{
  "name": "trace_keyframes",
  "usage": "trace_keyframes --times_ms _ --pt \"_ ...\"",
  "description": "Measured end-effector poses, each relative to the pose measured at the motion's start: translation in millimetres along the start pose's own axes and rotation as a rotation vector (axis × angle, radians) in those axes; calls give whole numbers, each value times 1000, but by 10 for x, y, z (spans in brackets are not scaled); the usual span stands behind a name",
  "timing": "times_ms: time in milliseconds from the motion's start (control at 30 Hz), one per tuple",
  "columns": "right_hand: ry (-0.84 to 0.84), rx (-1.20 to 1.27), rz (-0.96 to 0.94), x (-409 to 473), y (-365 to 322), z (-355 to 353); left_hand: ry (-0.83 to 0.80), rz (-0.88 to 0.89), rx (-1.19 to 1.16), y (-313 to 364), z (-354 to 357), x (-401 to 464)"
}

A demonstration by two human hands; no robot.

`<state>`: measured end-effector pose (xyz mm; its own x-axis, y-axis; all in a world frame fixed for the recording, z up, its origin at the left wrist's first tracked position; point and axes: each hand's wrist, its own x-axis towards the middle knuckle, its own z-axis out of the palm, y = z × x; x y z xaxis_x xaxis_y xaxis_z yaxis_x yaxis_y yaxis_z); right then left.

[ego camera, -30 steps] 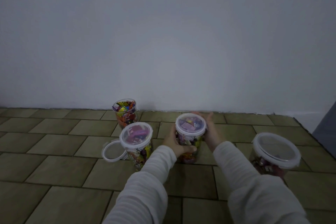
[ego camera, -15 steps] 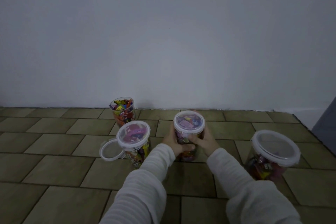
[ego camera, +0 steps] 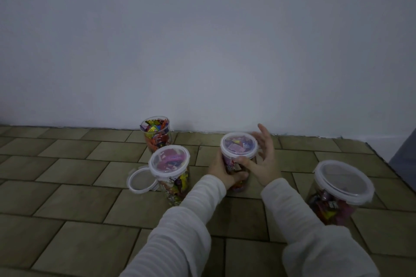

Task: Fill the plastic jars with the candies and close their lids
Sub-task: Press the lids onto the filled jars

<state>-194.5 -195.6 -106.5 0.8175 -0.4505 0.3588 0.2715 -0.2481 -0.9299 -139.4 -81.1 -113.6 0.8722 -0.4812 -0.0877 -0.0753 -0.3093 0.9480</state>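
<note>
**Both hands on the middle candy jar, lid seated**

Left hand (ego camera: pixel 221 170) is wrapped round the lower wall of the middle jar (ego camera: pixel 238 164), fingers curled against the clear plastic, thumb across the front. Right hand (ego camera: pixel 263 159) is on the jar's right side: thumb presses on the wall just under the lid rim, fingers spread and mostly straight, reaching past the lid's (ego camera: pixel 239 145) far edge. Not a closed grip on that side. Jar stands upright on the tiled floor (ego camera: pixel 78 186), packed with wrapped candies, white-rimmed clear lid on top.

Both arms in white ribbed sleeves (ego camera: pixel 180 231).

Left of it, near but apart: second lidded jar (ego camera: pixel 172 175), also full of candies, upright. A loose lid (ego camera: pixel 141 180) lies flat on the floor, touching that jar's left side. Behind these, close to the wall (ego camera: pixel 202 40): uncapped jar (ego camera: pixel 156 134), candies up to the rim.

Right, well apart from the hands: wider lidded jar (ego camera: pixel 337 193), candies only in its lower part. A dark object at the far right edge; cannot tell what it is.
</note>
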Motion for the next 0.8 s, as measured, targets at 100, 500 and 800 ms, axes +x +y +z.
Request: trace_keyframes --times_ms 100,500,800 --pt "49 -190 -200 41 -319 56 14 -34 11 137 5 -157" --pt "-87 98 -127 3 -1355 1393 182 3 330 558 -1501 -790" --pt "-150 190 328 -206 -801 2653 395 -96 370 -540 -2475 -464"
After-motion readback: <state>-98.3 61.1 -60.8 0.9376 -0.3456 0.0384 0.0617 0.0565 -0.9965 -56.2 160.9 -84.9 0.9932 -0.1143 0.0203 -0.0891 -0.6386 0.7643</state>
